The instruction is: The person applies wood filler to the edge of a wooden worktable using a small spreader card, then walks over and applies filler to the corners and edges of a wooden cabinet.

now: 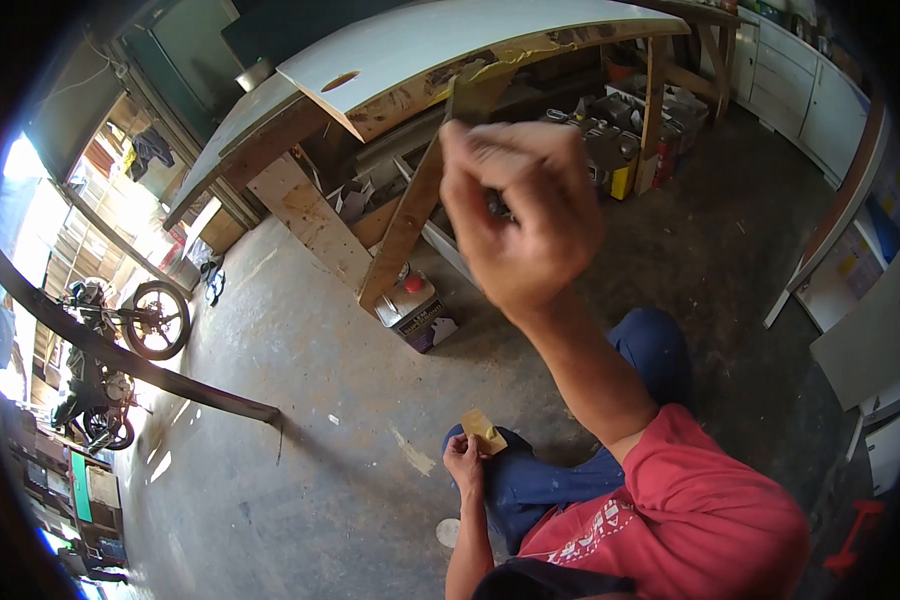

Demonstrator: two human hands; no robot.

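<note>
Far left, toward nine o'clock, a motorcycle (88,385) stands in the bright opening. Just short of the centre, toward eleven o'clock, a wooden brace (402,230) slants from seven up to one, and a metal tin (417,315) with a red cap is by its lower end.

At six o'clock, near the blue-clad leg, the left hand (463,462) pinches a small tan card (484,430) at its edge. The card carries a yellowish smear; its long axis runs from eleven to five, one short end pointing to eleven.

At twelve o'clock lies the white-topped board (450,45), its length running roughly from eight to two, with yellow paste (525,55) along the near edge.

The right hand (530,205) is raised toward one o'clock, in front of that edge, fingers curled and blurred; I cannot tell whether it grips anything or touches the board. Beyond it, nearer two, sit cans (622,178).

The step in hand seems to be work at the pasted edge; a next move there would call for a steady wrist clear of the brace, and the card kept level.
</note>
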